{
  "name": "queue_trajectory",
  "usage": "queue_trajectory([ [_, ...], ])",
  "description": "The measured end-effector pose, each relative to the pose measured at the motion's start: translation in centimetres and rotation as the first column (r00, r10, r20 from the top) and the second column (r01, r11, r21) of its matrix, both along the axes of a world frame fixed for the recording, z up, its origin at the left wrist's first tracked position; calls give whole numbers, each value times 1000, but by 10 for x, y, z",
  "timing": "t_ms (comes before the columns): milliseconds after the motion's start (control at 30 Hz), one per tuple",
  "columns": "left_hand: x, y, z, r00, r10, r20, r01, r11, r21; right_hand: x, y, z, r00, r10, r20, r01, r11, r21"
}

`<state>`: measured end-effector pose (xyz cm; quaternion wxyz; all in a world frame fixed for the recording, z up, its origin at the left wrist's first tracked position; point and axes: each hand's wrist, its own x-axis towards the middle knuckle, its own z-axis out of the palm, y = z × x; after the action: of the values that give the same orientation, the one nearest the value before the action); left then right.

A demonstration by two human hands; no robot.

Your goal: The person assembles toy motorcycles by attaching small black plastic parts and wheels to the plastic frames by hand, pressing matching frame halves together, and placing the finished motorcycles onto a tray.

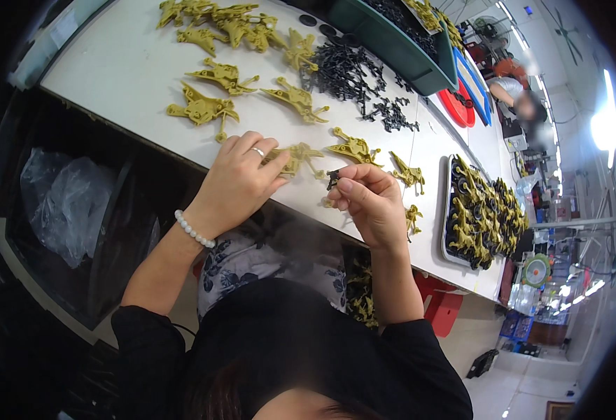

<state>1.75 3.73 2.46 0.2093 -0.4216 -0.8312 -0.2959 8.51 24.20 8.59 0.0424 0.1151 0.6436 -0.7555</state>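
Head view, read remotely. I note the two hands apart at the near edge of the table point(126, 77). The right hand point(371, 199) pinches a small black part point(333, 180) between thumb and fingertips, raised a little toward the left hand point(241, 175). The left hand lies palm down, its fingertips at a blurred yellow-green piece point(299, 158); I cannot tell whether they grip it or merely touch it. That piece sits between the hands, left of the black part and just beside it. I log another yellow-green piece point(353, 147) just beyond the right hand, a heap of black parts point(343, 70) farther across, and a loaded tray point(446, 231) well to the right.
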Motion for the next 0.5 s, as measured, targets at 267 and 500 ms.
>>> queue_trajectory([
  [267, 13, 8, 14, 999, -24, 31, 15, 967, 253, 9, 11, -11, 999, 32, 7, -28, 944, -329],
  [500, 41, 40, 28, 743, -386, 547, -42, 788, 614, 27, 11, -12, 990, 25, -139, -36, 996, -83],
])
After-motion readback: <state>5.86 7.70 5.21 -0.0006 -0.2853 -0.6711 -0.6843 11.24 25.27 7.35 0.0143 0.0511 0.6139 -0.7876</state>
